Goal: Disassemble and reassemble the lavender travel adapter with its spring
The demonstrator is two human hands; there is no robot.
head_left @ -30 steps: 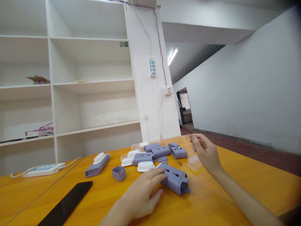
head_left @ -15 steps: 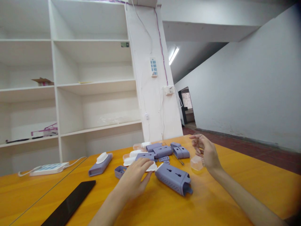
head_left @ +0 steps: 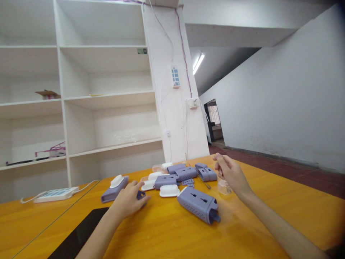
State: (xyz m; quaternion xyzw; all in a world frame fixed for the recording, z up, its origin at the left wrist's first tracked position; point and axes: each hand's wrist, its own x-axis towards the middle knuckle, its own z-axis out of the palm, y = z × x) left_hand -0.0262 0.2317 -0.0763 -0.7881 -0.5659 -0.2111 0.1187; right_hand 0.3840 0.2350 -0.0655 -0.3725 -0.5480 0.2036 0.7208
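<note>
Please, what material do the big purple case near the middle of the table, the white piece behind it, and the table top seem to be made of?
The purple case looks like moulded plastic, matte: even colour, rounded corners, rows of small holes. The white piece also seems plastic, smooth with a soft sheen. The table top looks like wood or wood laminate with an orange, slightly glossy finish; faint grain shows, but which of the two is unclear.

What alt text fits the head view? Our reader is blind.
The left hand rests on a small purple cup on an orange table; the right hand hovers over a clear lid, among purple cases.
</note>
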